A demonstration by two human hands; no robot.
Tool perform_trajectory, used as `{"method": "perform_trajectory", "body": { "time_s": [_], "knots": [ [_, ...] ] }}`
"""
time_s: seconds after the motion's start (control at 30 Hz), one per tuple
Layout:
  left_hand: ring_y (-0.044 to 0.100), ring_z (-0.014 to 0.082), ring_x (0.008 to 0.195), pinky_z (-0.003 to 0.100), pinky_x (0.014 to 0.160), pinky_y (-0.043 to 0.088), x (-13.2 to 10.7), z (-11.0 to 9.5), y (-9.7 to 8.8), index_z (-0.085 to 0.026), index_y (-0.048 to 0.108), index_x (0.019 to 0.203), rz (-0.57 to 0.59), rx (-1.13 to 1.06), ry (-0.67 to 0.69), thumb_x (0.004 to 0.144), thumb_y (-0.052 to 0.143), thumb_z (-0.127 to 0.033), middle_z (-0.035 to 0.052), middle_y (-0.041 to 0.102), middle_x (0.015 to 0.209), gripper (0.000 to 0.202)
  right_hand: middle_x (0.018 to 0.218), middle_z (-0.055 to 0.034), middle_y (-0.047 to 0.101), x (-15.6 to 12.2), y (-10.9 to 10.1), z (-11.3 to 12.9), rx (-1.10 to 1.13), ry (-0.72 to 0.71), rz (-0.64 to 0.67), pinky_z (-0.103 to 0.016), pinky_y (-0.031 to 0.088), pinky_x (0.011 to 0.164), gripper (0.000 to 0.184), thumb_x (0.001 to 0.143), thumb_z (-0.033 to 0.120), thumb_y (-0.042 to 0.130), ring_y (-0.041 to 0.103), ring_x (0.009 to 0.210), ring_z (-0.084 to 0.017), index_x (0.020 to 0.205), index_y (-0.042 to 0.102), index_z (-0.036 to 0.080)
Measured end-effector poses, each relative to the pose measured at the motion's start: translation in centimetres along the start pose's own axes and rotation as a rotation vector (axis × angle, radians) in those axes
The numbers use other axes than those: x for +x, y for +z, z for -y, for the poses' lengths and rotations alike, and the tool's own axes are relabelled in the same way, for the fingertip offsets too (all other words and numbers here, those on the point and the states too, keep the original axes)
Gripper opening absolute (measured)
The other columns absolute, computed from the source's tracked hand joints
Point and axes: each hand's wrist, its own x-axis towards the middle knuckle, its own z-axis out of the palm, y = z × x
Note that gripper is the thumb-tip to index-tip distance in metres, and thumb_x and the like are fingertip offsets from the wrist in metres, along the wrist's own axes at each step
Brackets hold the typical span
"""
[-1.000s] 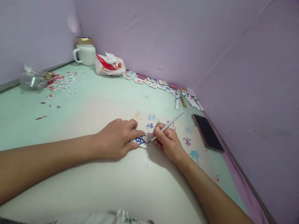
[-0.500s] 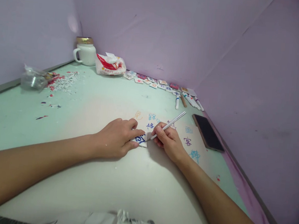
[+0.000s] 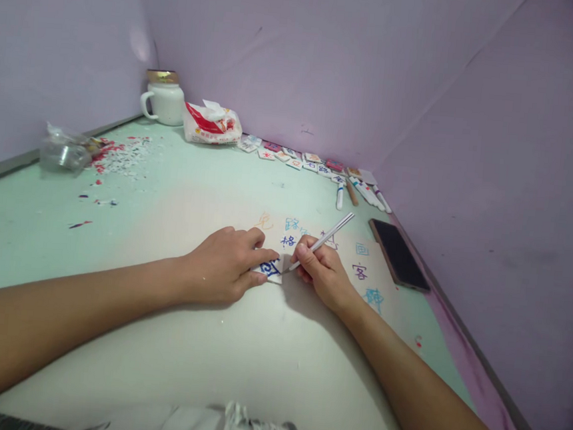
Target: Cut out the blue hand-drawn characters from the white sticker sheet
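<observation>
My left hand (image 3: 227, 263) is closed on a small white card (image 3: 270, 269) with a dark blue character, pinching it flat against the table (image 3: 177, 199). My right hand (image 3: 322, 270) grips a thin silver tool (image 3: 325, 238), like a pen or craft knife, its tip touching the card's right edge. Several other characters in blue, purple and orange are marked on the table just beyond both hands (image 3: 289, 232).
A black phone (image 3: 397, 254) lies to the right by the wall. A row of small cards (image 3: 296, 159) and markers (image 3: 363, 193) lines the back wall. At the far left stand a white mug (image 3: 163, 100), a tissue pack (image 3: 210, 125), a clear bag (image 3: 64, 152) and paper scraps (image 3: 121, 154).
The tool's tip shifted slightly along the card's edge; both hands stay in nearly the same place.
</observation>
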Motion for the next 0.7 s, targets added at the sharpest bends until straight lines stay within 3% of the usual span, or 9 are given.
{"method": "perform_trajectory", "body": {
  "time_s": [0.7],
  "knots": [
    [0.061, 0.0219, 0.082, 0.04, 0.078, 0.048, -0.01, 0.07, 0.03, -0.027, 0.064, 0.13, -0.002, 0.006, -0.004, 0.094, 0.048, -0.037, 0.0091, 0.061, 0.112, 0.04, 0.049, 0.0058, 0.041, -0.28, -0.24, 0.4, 0.089, 0.048, -0.008, -0.026, 0.025, 0.047, 0.06, 0.077, 0.079, 0.057, 0.036, 0.045, -0.01, 0.065, 0.053, 0.021]
  ]
}}
